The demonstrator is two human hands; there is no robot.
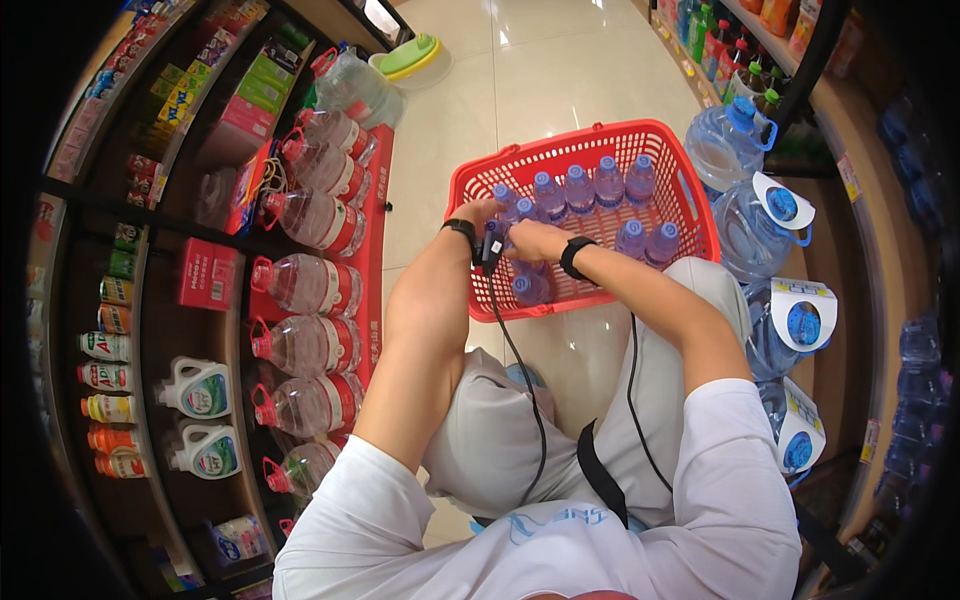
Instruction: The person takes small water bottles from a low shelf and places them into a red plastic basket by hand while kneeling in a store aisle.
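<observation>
A red plastic shopping basket (585, 135) stands on the floor in front of my knees. Small clear water bottles with blue caps stand upright inside it, several along the far side, such as this small bottle (550, 196). Two more, including another bottle (661, 241), are at the right. My left hand (480, 214) reaches over the basket's left side, its fingers beside a capped bottle (504, 193). Close to it, my right hand (536, 241) is bent down among the left-hand bottles. Its fingertips are partly hidden, so its grip is unclear. A nearer bottle (531, 288) sits by the front wall.
Large red-capped water jugs (319, 285) line a red stand at the left, beside shelves with cartons, cans and white detergent jugs (196, 388). Large blue-capped jugs (757, 225) stand close at the right. Cables (517, 360) run from both wrists. A green-and-yellow basin (412, 56) lies beyond.
</observation>
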